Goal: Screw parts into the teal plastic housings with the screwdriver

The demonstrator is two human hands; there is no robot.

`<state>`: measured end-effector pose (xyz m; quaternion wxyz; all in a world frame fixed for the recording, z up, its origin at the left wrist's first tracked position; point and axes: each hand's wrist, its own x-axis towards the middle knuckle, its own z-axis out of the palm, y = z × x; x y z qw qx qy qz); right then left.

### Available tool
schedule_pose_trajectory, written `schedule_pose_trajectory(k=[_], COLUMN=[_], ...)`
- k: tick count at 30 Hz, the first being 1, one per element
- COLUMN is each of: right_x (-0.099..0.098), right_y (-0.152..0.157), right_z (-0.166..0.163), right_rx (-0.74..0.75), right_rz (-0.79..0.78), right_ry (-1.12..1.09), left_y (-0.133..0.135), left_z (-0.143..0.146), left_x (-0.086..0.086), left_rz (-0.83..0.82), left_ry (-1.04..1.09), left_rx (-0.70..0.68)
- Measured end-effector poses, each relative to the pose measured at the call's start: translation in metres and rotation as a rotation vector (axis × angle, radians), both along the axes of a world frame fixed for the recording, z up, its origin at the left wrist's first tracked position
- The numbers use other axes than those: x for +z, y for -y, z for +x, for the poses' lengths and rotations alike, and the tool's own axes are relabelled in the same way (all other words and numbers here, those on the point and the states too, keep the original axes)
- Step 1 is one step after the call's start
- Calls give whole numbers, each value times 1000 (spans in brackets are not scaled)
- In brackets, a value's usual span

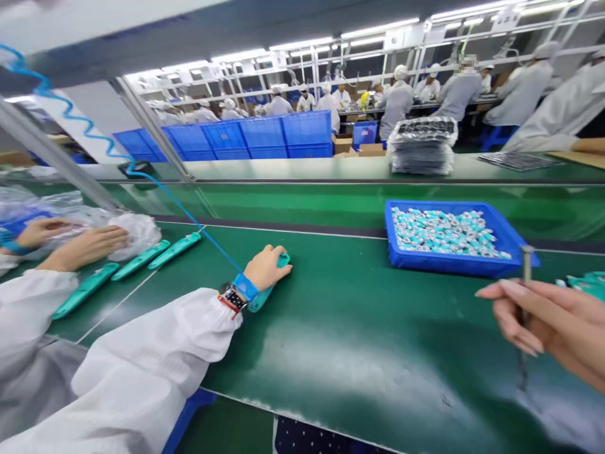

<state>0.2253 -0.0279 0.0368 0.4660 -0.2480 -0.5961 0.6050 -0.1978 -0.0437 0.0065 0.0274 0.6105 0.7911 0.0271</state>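
Single head-worn view, facing forward and down over a green conveyor belt

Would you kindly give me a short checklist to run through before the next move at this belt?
Left hand on teal plastic part: ok, cupped over it.
Blue wrist strap and cord: ok, strap on the left wrist, cord attached.
Right hand on slim metal tool: ok, gripped near upright.
Tool tip: cannot tell, blurred.
Blue tray of small parts: ok, well filled.
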Motion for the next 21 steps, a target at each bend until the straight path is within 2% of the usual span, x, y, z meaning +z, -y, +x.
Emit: schedule_pose_trajectory(k=[1, 3, 6, 9, 13, 21], right_x=[5, 14, 18, 15, 13, 16], right_y=[3, 10, 16, 16, 13, 22], right_z=[-12, -41, -79, -99, -105, -128], right_rx=[15, -43, -93, -99, -133, -429], right_rz=[-72, -219, -320, -306, -205, 51], right_ry=[98, 152, -22, -232, -347, -303], left_y=[-4, -13, -29, -45, -56, -46], left_z=[22, 65, 116, 151, 178, 196], left_x=[-2, -4, -7, -11, -12, 7], left_rz=[-23, -29, 2, 18, 17, -77], left_ry=[22, 69, 133, 194, 228, 190], left_rx=[-56, -162, -285, -363, -405, -571])
